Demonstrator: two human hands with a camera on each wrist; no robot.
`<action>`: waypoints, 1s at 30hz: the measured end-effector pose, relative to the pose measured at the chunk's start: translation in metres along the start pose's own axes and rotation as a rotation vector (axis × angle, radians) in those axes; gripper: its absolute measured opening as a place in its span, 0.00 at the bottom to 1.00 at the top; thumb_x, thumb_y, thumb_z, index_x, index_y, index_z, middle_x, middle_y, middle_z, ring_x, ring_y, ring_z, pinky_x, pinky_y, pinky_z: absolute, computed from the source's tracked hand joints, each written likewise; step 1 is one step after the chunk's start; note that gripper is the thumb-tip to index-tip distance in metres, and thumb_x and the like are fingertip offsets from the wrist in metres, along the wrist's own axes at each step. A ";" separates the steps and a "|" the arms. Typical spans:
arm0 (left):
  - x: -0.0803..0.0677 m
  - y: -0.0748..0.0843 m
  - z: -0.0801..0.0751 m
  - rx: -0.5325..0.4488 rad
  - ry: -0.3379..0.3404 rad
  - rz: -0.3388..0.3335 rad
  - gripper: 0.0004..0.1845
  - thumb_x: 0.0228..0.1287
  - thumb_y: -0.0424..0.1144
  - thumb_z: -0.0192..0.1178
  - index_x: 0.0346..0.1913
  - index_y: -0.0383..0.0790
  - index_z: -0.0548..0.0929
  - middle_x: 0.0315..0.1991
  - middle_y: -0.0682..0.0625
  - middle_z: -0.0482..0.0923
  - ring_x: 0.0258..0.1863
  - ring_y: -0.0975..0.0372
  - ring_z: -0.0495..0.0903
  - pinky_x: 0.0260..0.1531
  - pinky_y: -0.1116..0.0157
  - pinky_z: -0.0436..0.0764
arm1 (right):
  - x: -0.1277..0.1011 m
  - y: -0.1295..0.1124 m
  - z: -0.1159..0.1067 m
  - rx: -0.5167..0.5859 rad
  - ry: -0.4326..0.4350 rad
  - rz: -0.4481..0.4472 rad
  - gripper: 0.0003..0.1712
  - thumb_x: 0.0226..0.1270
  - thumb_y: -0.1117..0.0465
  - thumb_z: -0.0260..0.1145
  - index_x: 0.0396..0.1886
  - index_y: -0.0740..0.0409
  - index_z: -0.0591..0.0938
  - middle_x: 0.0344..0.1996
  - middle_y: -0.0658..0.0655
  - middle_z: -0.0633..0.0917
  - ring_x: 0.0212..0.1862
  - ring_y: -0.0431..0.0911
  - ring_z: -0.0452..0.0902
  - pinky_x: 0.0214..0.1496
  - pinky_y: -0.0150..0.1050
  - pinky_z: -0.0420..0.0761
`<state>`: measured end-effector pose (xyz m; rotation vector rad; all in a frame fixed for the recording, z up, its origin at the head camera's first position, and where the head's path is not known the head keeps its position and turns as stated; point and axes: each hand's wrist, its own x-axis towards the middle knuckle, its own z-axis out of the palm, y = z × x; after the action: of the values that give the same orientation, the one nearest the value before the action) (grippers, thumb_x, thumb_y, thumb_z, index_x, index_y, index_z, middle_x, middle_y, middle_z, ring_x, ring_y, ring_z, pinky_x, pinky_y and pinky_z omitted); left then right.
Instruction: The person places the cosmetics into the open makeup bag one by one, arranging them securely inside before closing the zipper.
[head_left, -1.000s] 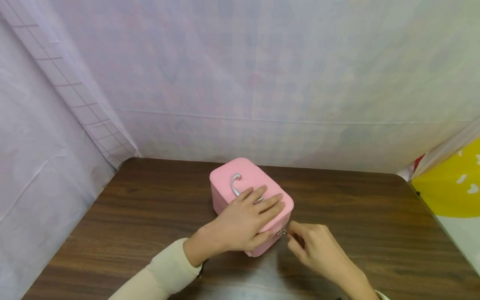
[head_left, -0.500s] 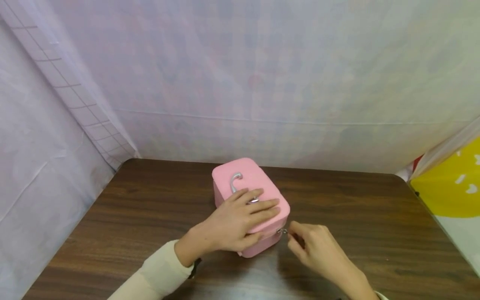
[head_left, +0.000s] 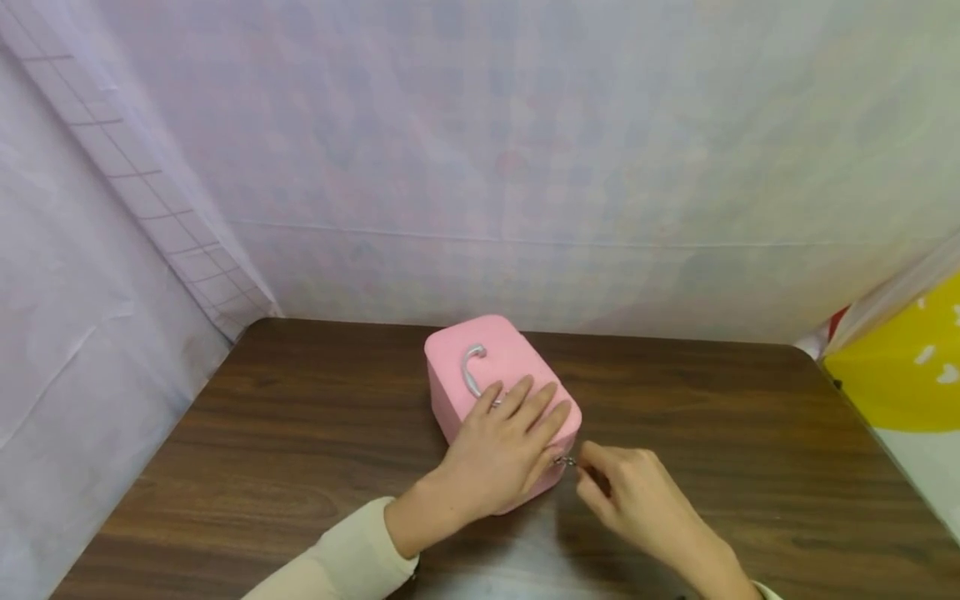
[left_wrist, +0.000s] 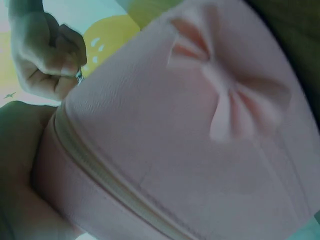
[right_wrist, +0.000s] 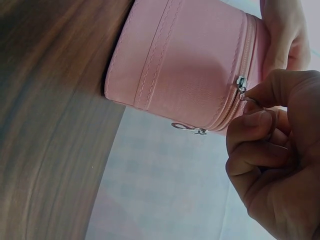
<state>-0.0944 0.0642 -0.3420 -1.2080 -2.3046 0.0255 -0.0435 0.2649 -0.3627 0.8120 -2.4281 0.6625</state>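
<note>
On a dark wooden table (head_left: pixel 300 433), a pink zippered case (head_left: pixel 491 367) sat under a person's left hand (head_left: pixel 502 446), its fingers laid flat across the lid just nearer than the silver handle (head_left: pixel 471 371). Beside it, at the case's near corner, the right hand (head_left: pixel 633 496) pinched the zipper pull (right_wrist: pixel 242 86) between curled fingertips. The zip-working step appeared in hand; the next move would likely call for a steady draw along the track while the flat hand braced the case.
</note>
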 end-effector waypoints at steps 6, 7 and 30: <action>0.000 -0.010 -0.002 0.015 0.042 0.079 0.24 0.72 0.55 0.47 0.65 0.51 0.74 0.64 0.52 0.72 0.64 0.54 0.68 0.60 0.54 0.67 | 0.002 0.001 -0.001 -0.019 0.005 -0.011 0.15 0.46 0.71 0.64 0.19 0.46 0.71 0.15 0.34 0.64 0.16 0.25 0.55 0.14 0.18 0.58; -0.001 -0.012 -0.002 0.002 0.040 0.089 0.24 0.72 0.55 0.47 0.65 0.51 0.74 0.64 0.53 0.72 0.64 0.54 0.67 0.60 0.54 0.67 | 0.001 0.001 -0.001 -0.019 0.006 -0.009 0.15 0.45 0.71 0.64 0.19 0.46 0.71 0.15 0.34 0.64 0.16 0.25 0.55 0.13 0.18 0.57; -0.006 -0.021 -0.003 -0.067 0.074 0.149 0.35 0.66 0.65 0.46 0.69 0.48 0.69 0.67 0.51 0.68 0.66 0.54 0.65 0.65 0.50 0.58 | -0.003 -0.007 0.003 0.045 0.009 -0.055 0.17 0.46 0.72 0.65 0.21 0.45 0.70 0.16 0.34 0.64 0.18 0.24 0.56 0.15 0.17 0.56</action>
<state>-0.1062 0.0464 -0.3363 -1.3891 -2.1639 -0.0427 -0.0382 0.2596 -0.3645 0.8892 -2.3817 0.7008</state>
